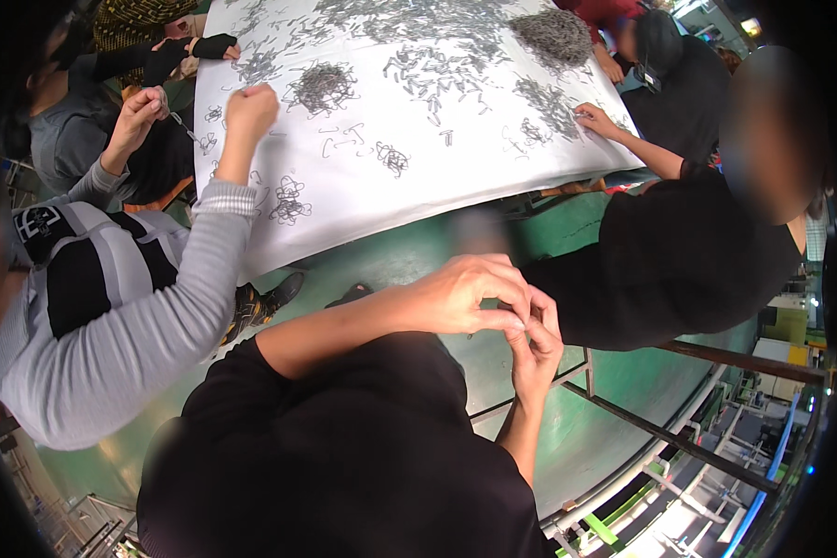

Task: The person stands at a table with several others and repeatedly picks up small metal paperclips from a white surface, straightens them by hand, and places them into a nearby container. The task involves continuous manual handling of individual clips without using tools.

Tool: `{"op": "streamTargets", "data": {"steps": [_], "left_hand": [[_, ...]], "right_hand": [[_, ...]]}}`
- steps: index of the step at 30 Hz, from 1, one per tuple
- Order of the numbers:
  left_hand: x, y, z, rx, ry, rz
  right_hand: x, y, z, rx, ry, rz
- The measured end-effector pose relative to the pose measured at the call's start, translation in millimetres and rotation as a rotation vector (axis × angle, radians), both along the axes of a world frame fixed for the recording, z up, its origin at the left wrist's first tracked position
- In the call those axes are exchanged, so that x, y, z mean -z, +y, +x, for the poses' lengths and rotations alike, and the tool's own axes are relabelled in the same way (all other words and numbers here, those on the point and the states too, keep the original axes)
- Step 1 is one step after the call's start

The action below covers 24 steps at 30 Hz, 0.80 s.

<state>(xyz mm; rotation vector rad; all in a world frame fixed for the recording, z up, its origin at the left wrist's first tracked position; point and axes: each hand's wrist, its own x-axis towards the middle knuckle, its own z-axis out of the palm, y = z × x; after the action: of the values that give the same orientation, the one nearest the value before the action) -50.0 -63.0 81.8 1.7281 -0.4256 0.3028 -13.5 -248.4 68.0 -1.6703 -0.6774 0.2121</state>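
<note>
My left hand and my right hand meet in front of my body, short of the white-covered table. Thumbs and fingertips of both are pinched together and touch each other. Whatever lies between them is hidden or too small to make out. Beyond them on the table are a small heap of bent wire pieces, another wire heap and a larger dark heap. Many short grey metal pieces are spread farther back.
A co-worker in a grey sleeve sits close on my left, one hand over the table. At right, a person in black reaches a hand to the pieces. A dark metal rail runs at lower right.
</note>
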Motion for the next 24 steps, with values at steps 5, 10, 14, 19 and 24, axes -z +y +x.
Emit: {"op": "streamTargets", "data": {"steps": [5, 10, 14, 19, 24], "left_hand": [[-9, 39, 9, -0.165, -0.022, -0.021], [-10, 68, 36, -0.234, -0.066, -0.024], [36, 117, 82, -0.455, 0.105, -0.242], [140, 165, 149, -0.792, 0.362, 0.341], [204, 169, 188, -0.749, 0.159, 0.860]], "right_hand": [[5, 44, 14, 0.065, -0.006, 0.070], [11, 89, 46, 0.120, -0.044, 0.185], [8, 112, 88, 0.130, -0.107, 0.119], [0, 122, 135, 0.110, -0.183, 0.088], [-2, 129, 176, 0.113, -0.118, 0.085]]}}
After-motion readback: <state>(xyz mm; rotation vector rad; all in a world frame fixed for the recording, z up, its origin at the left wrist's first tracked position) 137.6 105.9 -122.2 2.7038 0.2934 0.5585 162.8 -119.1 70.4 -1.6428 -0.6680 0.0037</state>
